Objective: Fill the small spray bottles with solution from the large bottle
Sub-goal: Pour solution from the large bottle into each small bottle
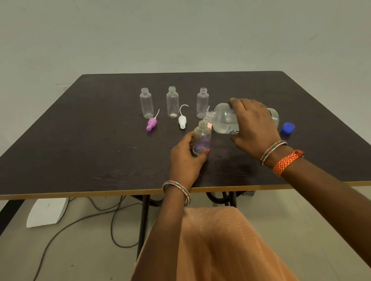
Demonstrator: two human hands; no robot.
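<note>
Pour under way: right hand point(252, 123) grips the large bottle point(226, 120), tipped nearly flat, its neck touching the mouth of the small bottle point(200, 138) that the left hand point(186, 161) clasps upright on the table point(73, 136). Liquid level inside this one cannot be told. Three more small bottles point(173, 102) stand uncapped in a row behind, seemingly empty, so by my judgement most of the filling remains. Purple spray cap point(151, 124) and white spray cap point(182, 121) lie loose near them; blue cap point(288, 128) rests beside the right hand.
</note>
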